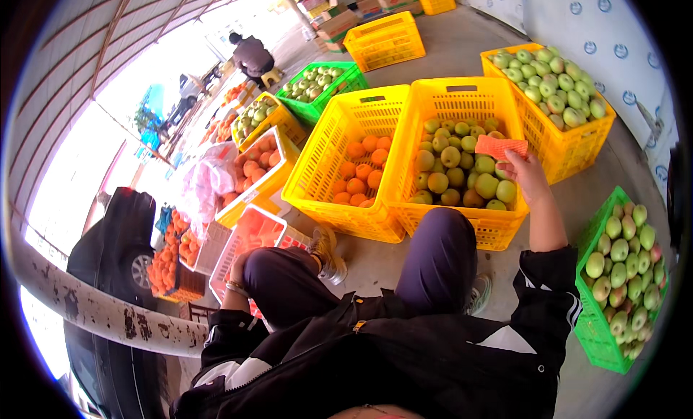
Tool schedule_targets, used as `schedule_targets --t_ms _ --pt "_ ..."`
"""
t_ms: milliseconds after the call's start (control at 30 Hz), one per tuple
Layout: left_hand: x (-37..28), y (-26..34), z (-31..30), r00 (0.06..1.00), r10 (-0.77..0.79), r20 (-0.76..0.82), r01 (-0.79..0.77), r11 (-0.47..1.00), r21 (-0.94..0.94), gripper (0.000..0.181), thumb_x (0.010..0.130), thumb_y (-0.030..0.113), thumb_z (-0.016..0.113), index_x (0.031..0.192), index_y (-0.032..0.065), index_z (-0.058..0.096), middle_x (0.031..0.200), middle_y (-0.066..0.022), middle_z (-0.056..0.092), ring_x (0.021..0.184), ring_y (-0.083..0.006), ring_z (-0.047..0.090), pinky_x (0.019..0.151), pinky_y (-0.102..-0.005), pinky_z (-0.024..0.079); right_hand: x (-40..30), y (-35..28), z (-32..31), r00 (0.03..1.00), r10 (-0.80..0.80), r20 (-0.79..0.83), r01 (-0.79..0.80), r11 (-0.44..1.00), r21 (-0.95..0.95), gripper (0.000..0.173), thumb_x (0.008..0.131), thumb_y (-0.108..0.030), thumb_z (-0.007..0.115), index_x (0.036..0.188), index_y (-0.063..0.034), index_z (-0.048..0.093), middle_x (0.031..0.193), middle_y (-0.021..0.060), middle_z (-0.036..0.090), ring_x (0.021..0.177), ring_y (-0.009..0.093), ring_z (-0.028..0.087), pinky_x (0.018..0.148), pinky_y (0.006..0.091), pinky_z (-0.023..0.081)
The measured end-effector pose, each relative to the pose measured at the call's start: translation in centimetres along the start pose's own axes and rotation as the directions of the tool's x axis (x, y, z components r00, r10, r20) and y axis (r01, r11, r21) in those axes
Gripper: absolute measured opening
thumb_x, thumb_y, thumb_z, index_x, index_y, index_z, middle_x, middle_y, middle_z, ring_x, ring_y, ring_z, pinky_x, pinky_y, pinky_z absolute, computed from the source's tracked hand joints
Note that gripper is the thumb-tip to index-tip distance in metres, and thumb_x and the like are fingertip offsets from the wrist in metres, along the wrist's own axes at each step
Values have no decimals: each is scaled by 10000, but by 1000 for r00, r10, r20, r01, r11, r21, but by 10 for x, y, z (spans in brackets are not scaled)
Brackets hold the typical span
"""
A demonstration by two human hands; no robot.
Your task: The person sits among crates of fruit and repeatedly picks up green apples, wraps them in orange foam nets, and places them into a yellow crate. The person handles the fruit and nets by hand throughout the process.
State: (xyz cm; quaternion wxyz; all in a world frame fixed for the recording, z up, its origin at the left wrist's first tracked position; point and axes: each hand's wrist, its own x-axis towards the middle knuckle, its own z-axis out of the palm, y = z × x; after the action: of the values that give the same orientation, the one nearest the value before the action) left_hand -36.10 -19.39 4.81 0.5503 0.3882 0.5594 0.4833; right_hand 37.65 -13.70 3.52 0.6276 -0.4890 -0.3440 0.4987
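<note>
My right hand [523, 172] pinches a flattened pink foam net sleeve [501, 146] above the right side of a yellow plastic crate [457, 89]. Loose green and brownish round fruits [455, 175], which look like pears or apples, fill the lower part of that crate. My left hand [238, 268] is down by my left knee, its fingers mostly hidden. Beside it stands a white plastic basket [281, 232] with a pile of pink foam sleeves [254, 229]. Another yellow crate [346, 107], left of the first and touching it, holds several orange fruits in foam nets [355, 186].
Heaped green apples stand in a yellow crate [568, 143] at right and a green crate [601, 338] nearer me. Another green crate [325, 107] and stacked cartons [338, 26] are farther off. A painted pole [108, 316] crosses at left before a dark car [113, 240]. A person [253, 56] sits beyond.
</note>
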Motion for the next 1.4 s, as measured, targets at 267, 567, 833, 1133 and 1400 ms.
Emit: schedule_targets --t_ms 267,567,833,1133,1400 --pt "27 -38 -1 995 19 -101 -29 995 -92 434 963 354 543 1172 -11 650 1129 -127 682 1025 -250 655 961 -358 502 -13 13 -27 998 7 -69 -2 997 71 256 938 -305 645 1122 -128 637 1036 -10 697 849 101 671 759 241 462" --pt "-38 -103 13 914 -400 -66 385 908 -164 628 904 371 674 1385 20 474 1302 -158 600 1165 -300 609 1008 -455 493 0 49 -4 999 30 -42 -33 996 -78 253 933 -260 650 1099 -69 647 1010 22 684 819 106 658 702 233 471" --pt "23 -141 1 899 -416 -138 398 907 -140 552 868 336 706 1290 13 557 1146 -167 676 1040 -306 666 934 -448 532 10 64 62 990 112 82 -85 956 -282 232 947 -228 622 1088 -44 645 978 14 685 809 92 641 691 230 459" --pt "60 -133 65 947 -253 -196 260 965 10 747 769 180 772 1366 -44 382 1226 -173 582 1041 -265 626 922 -370 515 20 40 85 976 131 173 -42 896 -441 270 942 -180 634 1129 14 638 998 25 682 878 110 618 817 278 491" --pt "72 -146 51 978 -150 -145 171 975 141 772 714 175 823 1331 -50 418 1224 -168 590 1071 -267 613 937 -376 504 -15 24 89 928 283 241 -45 730 -682 352 917 -185 650 1200 19 601 1030 47 680 908 120 613 829 297 490"
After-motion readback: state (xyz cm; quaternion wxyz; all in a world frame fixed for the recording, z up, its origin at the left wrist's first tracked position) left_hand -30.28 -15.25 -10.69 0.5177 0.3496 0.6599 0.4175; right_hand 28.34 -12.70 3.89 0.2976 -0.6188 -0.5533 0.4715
